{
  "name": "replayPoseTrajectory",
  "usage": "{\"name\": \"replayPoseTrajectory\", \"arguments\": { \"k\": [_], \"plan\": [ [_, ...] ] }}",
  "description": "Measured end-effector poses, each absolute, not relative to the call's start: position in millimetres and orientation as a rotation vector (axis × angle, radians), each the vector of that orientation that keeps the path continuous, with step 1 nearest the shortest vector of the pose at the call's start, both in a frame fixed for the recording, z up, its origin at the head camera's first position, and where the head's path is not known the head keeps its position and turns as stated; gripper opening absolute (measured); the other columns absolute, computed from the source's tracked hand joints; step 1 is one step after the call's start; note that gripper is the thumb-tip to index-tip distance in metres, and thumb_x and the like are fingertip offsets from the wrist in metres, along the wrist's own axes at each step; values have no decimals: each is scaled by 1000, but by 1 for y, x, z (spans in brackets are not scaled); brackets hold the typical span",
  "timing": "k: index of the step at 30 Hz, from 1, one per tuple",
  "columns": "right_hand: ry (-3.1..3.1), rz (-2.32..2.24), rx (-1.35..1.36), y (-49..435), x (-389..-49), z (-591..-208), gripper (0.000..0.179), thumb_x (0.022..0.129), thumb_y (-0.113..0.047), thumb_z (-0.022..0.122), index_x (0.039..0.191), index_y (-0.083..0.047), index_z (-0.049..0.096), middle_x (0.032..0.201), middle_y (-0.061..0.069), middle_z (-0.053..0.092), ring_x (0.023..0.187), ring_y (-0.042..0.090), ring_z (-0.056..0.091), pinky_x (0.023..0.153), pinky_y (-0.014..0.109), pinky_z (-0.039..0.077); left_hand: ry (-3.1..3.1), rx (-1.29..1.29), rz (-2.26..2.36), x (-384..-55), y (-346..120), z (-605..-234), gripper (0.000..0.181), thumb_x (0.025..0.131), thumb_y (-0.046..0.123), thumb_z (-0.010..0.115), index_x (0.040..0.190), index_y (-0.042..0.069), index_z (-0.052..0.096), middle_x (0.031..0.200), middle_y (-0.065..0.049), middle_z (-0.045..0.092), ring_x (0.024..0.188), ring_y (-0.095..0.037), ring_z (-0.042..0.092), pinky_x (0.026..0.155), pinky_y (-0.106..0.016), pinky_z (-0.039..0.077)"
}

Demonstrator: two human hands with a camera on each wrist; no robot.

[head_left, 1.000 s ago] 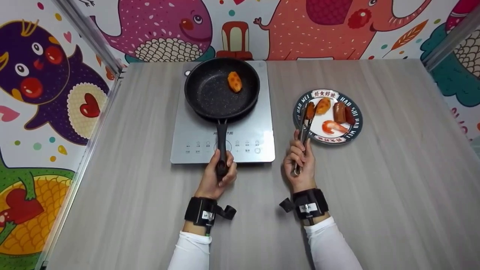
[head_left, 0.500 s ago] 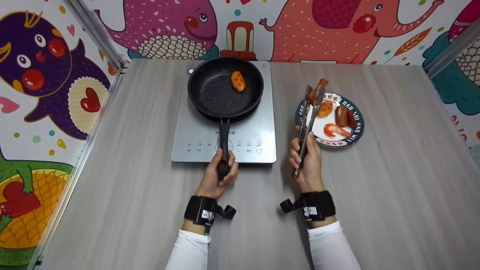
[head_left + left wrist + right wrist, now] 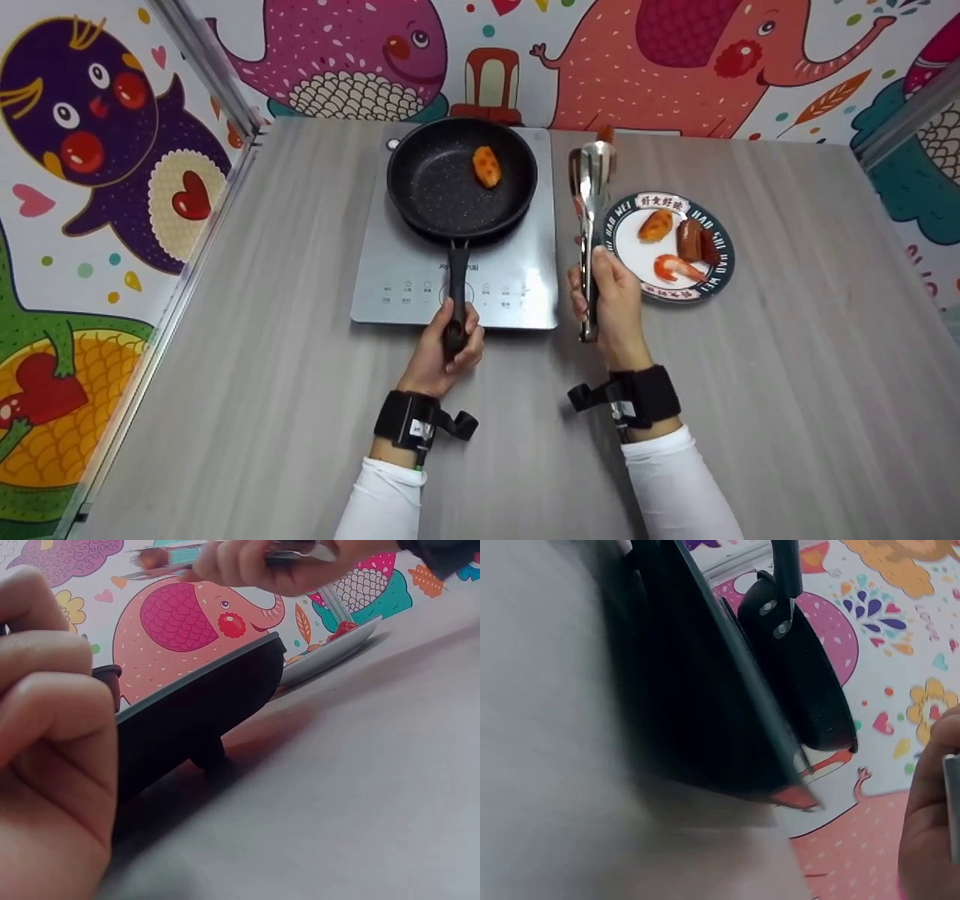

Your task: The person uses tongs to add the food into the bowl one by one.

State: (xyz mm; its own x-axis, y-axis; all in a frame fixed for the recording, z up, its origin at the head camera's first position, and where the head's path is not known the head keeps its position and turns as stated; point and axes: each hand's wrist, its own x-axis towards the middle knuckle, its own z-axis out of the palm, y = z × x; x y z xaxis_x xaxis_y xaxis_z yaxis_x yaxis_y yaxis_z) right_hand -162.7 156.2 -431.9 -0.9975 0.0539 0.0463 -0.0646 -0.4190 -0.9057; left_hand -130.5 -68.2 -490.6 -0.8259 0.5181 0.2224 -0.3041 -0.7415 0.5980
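My left hand (image 3: 435,352) grips the black handle (image 3: 457,285) of a speckled frying pan (image 3: 427,187). In the pan lies one orange piece of food with brown spots (image 3: 487,166). My right hand (image 3: 619,307) holds metal tongs (image 3: 592,184), raised between the pan and the plate. A reddish-brown piece of food (image 3: 605,135) shows at the tongs' tips, mostly hidden behind them in the head view; the left wrist view shows its rounded end (image 3: 154,558). On the round plate (image 3: 619,274) are a shrimp (image 3: 675,268), a spotted orange piece (image 3: 655,225), a brown sausage (image 3: 688,240) and a dark red piece.
Under the pan is a silver induction cooker (image 3: 397,277) with touch controls along its front. The wood-grain table (image 3: 795,337) extends around it. Cartoon-printed walls (image 3: 690,67) border the back and sides.
My right hand has lifted the reddish-brown piece off the plate with the tongs and moved up and left toward the cooker. My left hand keeps its grip on the pan handle.
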Motion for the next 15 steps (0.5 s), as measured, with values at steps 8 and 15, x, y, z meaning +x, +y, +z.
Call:
{"name": "replayPoseTrajectory", "arguments": {
  "k": [8, 15],
  "plan": [
    [-1884, 2447, 206, 149, -188, -403, 34, 93, -27, 48, 85, 6, 47, 62, 11, 49, 38, 13, 38, 28, 24, 29, 788, 530, 2516, -132, -69, -490, 39, 97, 41, 25, 80, 11, 43, 51, 4, 41, 38, -6, 28, 34, -21, 17],
    [-2149, 2218, 313, 144, -205, -382, 32, 94, -25, 45, 88, 5, 51, 63, 16, 48, 37, 17, 37, 28, 26, 29, 822, 513, 2524, -130, -68, -491, 40, 97, 41, 23, 80, 11, 43, 52, 5, 42, 37, -6, 27, 33, -21, 16]
  ]
}}
